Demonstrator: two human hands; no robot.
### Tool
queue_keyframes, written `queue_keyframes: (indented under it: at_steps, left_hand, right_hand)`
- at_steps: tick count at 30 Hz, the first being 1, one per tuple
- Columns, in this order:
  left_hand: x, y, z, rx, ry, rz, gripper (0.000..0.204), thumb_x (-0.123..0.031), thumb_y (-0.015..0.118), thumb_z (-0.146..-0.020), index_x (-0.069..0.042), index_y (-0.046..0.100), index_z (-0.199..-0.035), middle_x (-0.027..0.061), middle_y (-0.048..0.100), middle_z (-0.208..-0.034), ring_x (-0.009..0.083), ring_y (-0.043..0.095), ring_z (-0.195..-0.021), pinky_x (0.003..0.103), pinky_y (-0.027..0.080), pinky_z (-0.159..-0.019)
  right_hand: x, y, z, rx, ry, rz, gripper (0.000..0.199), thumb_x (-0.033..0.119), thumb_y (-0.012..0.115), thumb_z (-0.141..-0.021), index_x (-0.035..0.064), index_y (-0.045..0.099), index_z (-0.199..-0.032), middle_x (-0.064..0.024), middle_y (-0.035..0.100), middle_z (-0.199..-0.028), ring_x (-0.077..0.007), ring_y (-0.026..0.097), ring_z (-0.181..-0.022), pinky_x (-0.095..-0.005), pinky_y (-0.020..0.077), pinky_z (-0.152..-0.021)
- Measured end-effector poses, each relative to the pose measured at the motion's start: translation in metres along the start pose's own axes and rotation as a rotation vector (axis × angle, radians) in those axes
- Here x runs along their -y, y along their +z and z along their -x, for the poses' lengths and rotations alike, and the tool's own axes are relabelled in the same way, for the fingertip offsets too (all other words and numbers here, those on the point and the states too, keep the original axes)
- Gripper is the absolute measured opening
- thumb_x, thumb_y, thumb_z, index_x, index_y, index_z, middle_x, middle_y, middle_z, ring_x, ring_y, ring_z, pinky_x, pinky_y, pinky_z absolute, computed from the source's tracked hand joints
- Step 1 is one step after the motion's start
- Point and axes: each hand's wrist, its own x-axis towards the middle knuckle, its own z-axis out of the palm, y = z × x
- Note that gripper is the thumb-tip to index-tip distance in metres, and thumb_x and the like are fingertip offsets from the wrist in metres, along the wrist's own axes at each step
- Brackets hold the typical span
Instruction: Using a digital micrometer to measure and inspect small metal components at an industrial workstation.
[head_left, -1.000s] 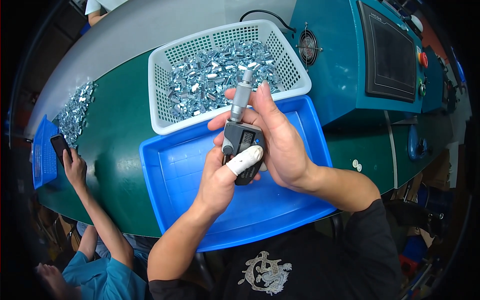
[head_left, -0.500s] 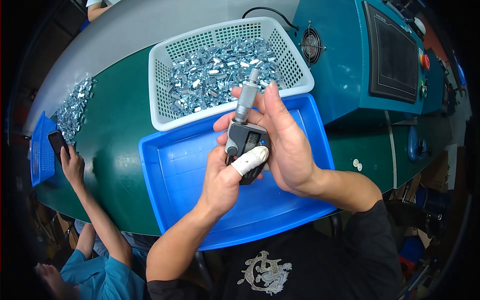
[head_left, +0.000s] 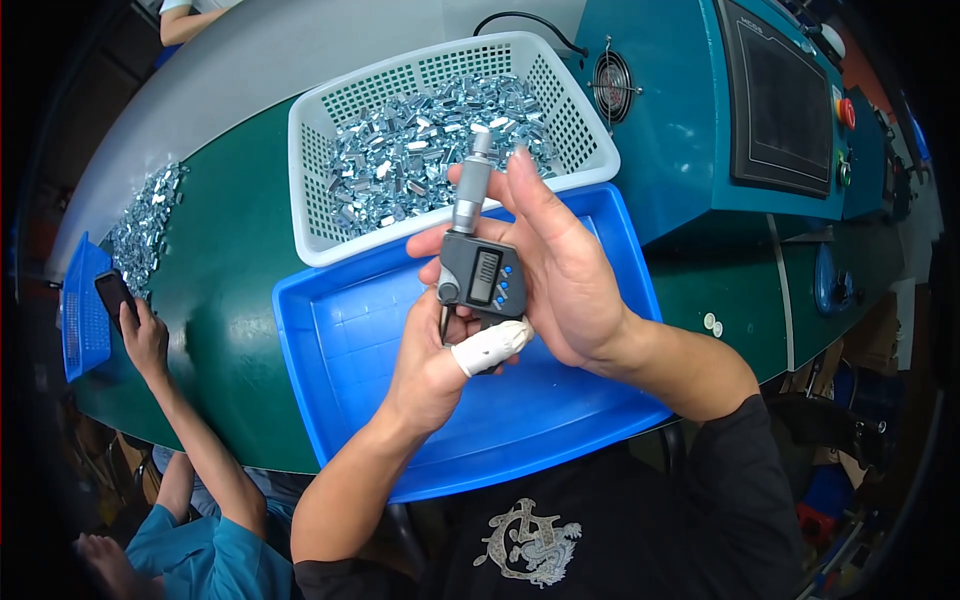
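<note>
A digital micrometer, with a dark body, small display and silver thimble, is upright over the blue tray. My left hand grips its lower end; the thumb wears a white finger cover. Beside the body, my right hand is open, its thumb raised and its fingers stretched behind the thimble, seemingly supporting it. The fingers hide part of the frame, and I cannot see a part between the measuring faces. Beyond the thimble, many shiny metal pieces lie in a white perforated basket.
At the right stands a teal machine with a dark screen and a red button. A metal heap lies near a blue basket at the left, where another person's hand holds a phone. Two pale discs rest on the green tabletop.
The micrometer has shifted slightly left and turned, so its display and blue buttons face me. My left thumb has slid down off the display. Both hands moved a little left with it.
</note>
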Motion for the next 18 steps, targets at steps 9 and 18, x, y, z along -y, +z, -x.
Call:
queue_keyframes:
  at_steps: [9,18]
  left_hand:
    - [-0.010,0.000,0.007,-0.119,-0.027,-0.129,0.037,-0.008,0.075,-0.074,-0.002,0.050,-0.100,0.0034,0.059,-0.082,0.0093,0.058,-0.068,0.022,0.046,-0.057]
    - [-0.010,-0.006,0.011,-0.159,0.080,-0.056,0.038,-0.003,0.075,-0.073,-0.001,0.050,-0.101,0.0047,0.060,-0.089,0.0099,0.059,-0.077,0.025,0.050,-0.070]
  right_hand:
    - [0.006,-0.011,-0.004,0.192,0.014,-0.039,0.061,0.028,0.045,-0.091,0.0066,0.019,-0.143,-0.0259,0.049,-0.125,-0.0316,0.054,-0.112,-0.0408,0.0490,-0.091]
    - [0.007,-0.012,-0.009,0.342,0.065,-0.124,0.084,-0.006,0.056,-0.075,0.0049,0.013,-0.146,-0.0295,0.037,-0.137,-0.0382,0.044,-0.125,-0.0463,0.0433,-0.099]
